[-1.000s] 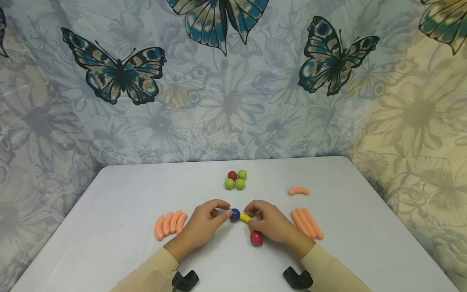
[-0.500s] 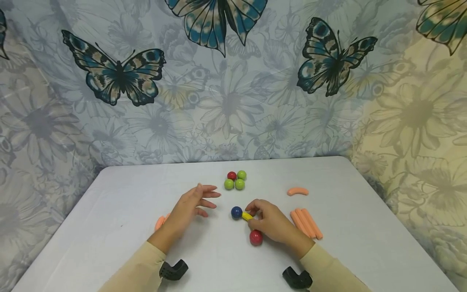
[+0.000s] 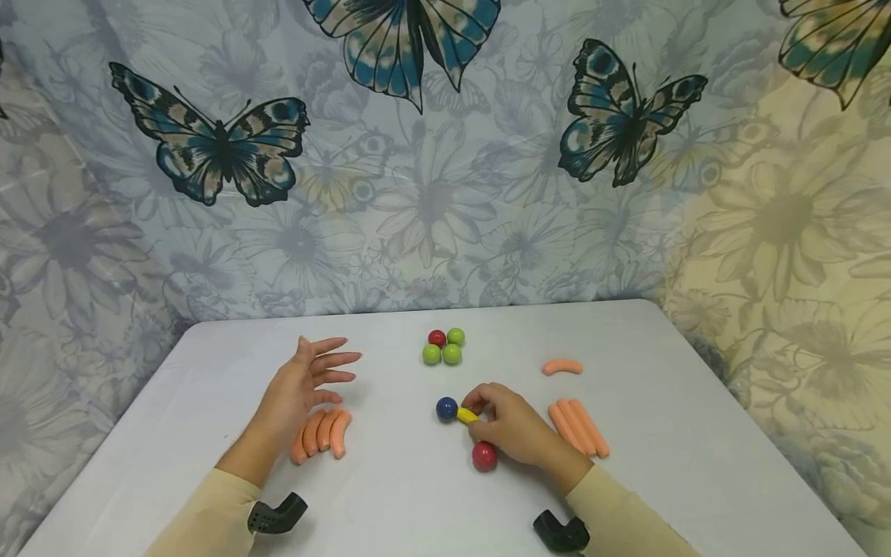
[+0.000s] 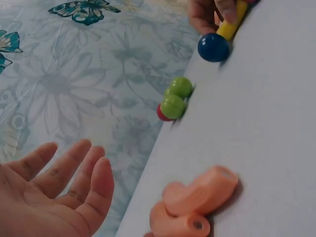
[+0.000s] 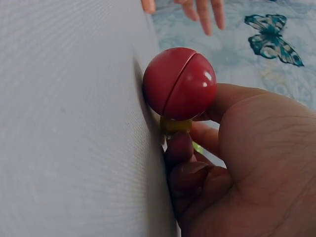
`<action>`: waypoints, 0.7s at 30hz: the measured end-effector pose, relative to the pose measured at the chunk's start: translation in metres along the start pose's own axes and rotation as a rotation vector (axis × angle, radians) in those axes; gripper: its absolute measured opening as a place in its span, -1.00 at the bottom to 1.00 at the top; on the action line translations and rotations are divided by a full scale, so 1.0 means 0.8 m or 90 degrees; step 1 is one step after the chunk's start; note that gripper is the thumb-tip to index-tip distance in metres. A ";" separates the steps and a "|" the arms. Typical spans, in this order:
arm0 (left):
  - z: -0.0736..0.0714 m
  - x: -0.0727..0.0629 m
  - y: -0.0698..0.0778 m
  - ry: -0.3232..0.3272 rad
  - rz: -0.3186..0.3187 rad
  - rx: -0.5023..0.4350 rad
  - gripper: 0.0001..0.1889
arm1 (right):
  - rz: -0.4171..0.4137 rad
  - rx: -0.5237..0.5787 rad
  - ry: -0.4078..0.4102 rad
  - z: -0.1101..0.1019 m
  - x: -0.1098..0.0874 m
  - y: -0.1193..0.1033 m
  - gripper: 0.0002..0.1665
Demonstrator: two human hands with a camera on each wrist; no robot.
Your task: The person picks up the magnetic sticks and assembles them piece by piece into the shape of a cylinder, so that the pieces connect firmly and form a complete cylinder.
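"Where could the left hand (image 3: 299, 383) pass?"

"Rightward, over the bare white tabletop (image 3: 390, 441) between the four curved orange pieces (image 3: 337, 435) and the blue ball (image 3: 447, 409). That ball and the yellow bar (image 3: 467, 415) block the way to the right hand (image 3: 513, 425)."

"Behind the blue ball?"

"A narrower gap, bounded by the green balls (image 3: 452, 354)."

"Around the right hand?"

"The near red ball (image 3: 484, 456) obstructs its near side; straight orange rods (image 3: 578, 427) lie close on its right."

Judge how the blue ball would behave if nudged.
The blue ball is round, so it may tend to roll, though contact with the yellow rod held by the right hand could hinder that. Its glossy surface suggests it might be slippery.
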State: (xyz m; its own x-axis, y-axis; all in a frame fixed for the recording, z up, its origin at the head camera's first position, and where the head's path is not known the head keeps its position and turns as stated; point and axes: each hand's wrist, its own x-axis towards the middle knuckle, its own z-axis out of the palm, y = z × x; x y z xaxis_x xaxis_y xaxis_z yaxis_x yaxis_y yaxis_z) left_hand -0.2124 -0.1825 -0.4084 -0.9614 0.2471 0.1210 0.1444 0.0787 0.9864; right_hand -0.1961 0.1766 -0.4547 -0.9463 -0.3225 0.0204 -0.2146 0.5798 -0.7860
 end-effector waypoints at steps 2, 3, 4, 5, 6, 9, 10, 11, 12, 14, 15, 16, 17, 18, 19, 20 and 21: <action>-0.012 -0.005 -0.004 0.010 -0.003 0.010 -0.18 | -0.002 -0.001 0.001 0.000 0.000 0.000 -0.65; -0.018 -0.008 -0.006 0.015 -0.007 0.013 -0.18 | -0.002 -0.001 0.002 0.000 0.000 0.001 -0.65; -0.024 -0.011 -0.009 0.020 -0.010 0.015 -0.17 | -0.002 -0.002 0.002 0.001 0.001 0.001 -0.65; -0.029 -0.013 -0.011 0.024 -0.012 0.017 -0.18 | -0.002 -0.002 0.002 0.001 0.001 0.001 -0.65; -0.035 -0.015 -0.014 0.028 -0.016 0.017 -0.18 | -0.002 -0.002 0.002 0.001 0.001 0.002 -0.65; -0.048 -0.022 -0.022 0.040 -0.029 0.023 -0.18 | -0.003 -0.002 0.003 0.001 0.001 0.002 -0.65; -0.051 -0.024 -0.025 0.043 -0.034 0.027 -0.18 | -0.003 -0.001 0.003 0.001 0.001 0.003 -0.65; -0.055 -0.026 -0.028 0.045 -0.041 0.031 -0.18 | -0.004 -0.001 0.003 0.001 0.001 0.003 -0.65; -0.057 -0.028 -0.030 0.049 -0.051 0.035 -0.17 | -0.005 -0.001 0.004 0.001 0.001 0.003 -0.65; -0.062 -0.030 -0.035 0.052 -0.069 0.040 -0.16 | -0.006 -0.002 0.005 0.000 0.001 0.003 -0.65; -0.064 -0.031 -0.037 0.052 -0.079 0.041 -0.16 | -0.006 -0.002 0.006 0.000 0.000 0.003 -0.65; -0.066 -0.032 -0.039 0.051 -0.089 0.042 -0.16 | -0.007 -0.002 0.006 0.000 0.000 0.003 -0.65; -0.067 -0.032 -0.041 0.048 -0.099 0.045 -0.18 | -0.007 -0.003 0.007 0.000 0.000 0.003 -0.65; -0.069 -0.033 -0.044 0.043 -0.107 0.049 -0.19 | -0.008 -0.004 0.007 0.000 0.000 0.003 -0.65; -0.070 -0.033 -0.046 0.037 -0.115 0.050 -0.22 | -0.009 -0.004 0.006 0.000 0.000 0.003 -0.65; -0.072 -0.034 -0.049 0.033 -0.123 0.055 -0.25 | -0.010 -0.004 0.006 0.000 0.001 0.003 -0.65; -0.073 -0.034 -0.051 0.028 -0.131 0.062 -0.28 | -0.012 -0.003 0.005 0.000 0.001 0.004 -0.66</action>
State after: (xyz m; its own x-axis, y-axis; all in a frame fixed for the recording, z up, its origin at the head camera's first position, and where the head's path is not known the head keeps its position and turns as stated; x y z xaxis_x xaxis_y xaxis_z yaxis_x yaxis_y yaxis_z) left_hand -0.2060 -0.2489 -0.4456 -0.9818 0.1747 -0.0743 -0.0352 0.2169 0.9756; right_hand -0.1972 0.1778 -0.4572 -0.9440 -0.3274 0.0406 -0.2337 0.5768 -0.7827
